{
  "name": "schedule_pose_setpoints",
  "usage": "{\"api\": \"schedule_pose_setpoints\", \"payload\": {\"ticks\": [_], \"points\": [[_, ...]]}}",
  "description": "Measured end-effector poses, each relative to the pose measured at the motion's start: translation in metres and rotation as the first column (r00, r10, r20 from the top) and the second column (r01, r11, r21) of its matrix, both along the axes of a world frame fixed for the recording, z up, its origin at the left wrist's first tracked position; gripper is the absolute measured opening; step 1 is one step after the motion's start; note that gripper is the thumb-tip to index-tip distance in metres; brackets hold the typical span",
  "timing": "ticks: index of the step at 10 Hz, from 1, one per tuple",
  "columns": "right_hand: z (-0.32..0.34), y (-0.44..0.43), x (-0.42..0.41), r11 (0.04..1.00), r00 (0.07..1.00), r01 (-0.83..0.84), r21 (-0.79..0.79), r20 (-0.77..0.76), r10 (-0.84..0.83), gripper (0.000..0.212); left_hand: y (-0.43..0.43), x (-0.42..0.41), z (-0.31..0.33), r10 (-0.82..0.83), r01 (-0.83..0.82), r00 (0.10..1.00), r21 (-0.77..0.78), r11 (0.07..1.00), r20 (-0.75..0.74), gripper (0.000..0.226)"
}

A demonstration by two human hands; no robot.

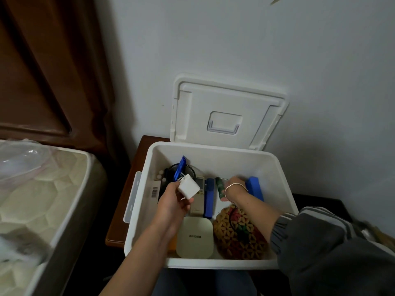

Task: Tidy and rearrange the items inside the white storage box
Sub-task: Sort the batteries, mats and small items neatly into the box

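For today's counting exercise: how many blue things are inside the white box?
3: a blue packet at the back left, a blue stapler in the middle, a blue block at right. Others may be hidden.

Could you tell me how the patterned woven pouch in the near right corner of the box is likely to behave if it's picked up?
The woven pouch looks soft and bulging, so it would probably sag and change shape rather than stay stiff. Its textured weave should grip well, not slip. It sits wedged between the cream case and the box wall, so it may drag slightly.
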State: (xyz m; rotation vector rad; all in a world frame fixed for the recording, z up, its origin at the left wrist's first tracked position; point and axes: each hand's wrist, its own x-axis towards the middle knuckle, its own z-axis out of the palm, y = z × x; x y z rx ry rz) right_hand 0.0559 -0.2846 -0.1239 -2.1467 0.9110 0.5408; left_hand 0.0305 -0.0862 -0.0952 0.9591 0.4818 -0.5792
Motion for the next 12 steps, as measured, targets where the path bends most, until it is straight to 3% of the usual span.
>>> {"api": "schedule_pose_setpoints", "payload": {"ticks": [1,2,4,6,7,8,9,10,11,12], "points": [[-0.026,-0.001,0.015,0.989,0.989,0.138,0.06,-0.059,-0.134,0.039,-0.002,0.002,-0.002,-0.015,0.015,1.0,0.0,1.0,-0.005,0.027],[-0.037,0.004,0.018,0.831,0.867,-0.474,-0.291,-0.32,0.383,0.065,-0.003,0.003,-0.005,-0.025,0.025,1.0,-0.001,1.0,-0.01,0.026],[-0.032,0.0,0.026,0.895,0.939,-0.335,-0.294,-0.18,0.292,0.034,-0.002,0.004,-0.009,-0.024,0.023,1.0,-0.012,1.0,-0.009,0.024],[-0.029,0.005,0.019,0.67,0.792,-0.611,-0.422,-0.335,0.511,0.024,-0.003,0.005,-0.011,-0.006,0.006,1.0,-0.007,1.0,-0.009,0.023],[-0.007,0.006,0.019,0.689,0.798,-0.6,-0.407,-0.249,0.548,0.029,-0.003,0.004,-0.011,-0.027,0.027,1.0,0.016,1.0,-0.016,0.024],[0.024,0.013,0.005,0.873,0.837,-0.427,-0.235,0.263,0.48,0.025,-0.001,0.002,-0.01,-0.078,0.078,0.997,0.065,0.995,0.008,0.024],[0.055,0.02,-0.025,0.861,0.759,-0.505,0.057,0.505,0.411,0.024,-0.002,0.0,-0.008,-0.207,0.191,0.975,0.161,0.968,0.086,0.024],[0.064,0.021,-0.049,0.829,0.724,-0.559,0.023,0.502,0.473,0.039,-0.004,-0.005,-0.003,-0.36,0.315,0.921,0.257,0.913,0.149,0.029],[0.059,0.021,-0.066,0.819,0.672,-0.55,-0.162,0.496,0.55,0.044,-0.003,-0.013,0.005,-0.546,0.453,0.82,0.388,0.803,0.172,0.033],[0.05,0.019,-0.08,0.826,0.674,-0.528,-0.199,0.494,0.549,0.031,0.001,-0.023,0.011,-0.657,0.489,0.733,0.534,0.69,0.176,0.034]]}}
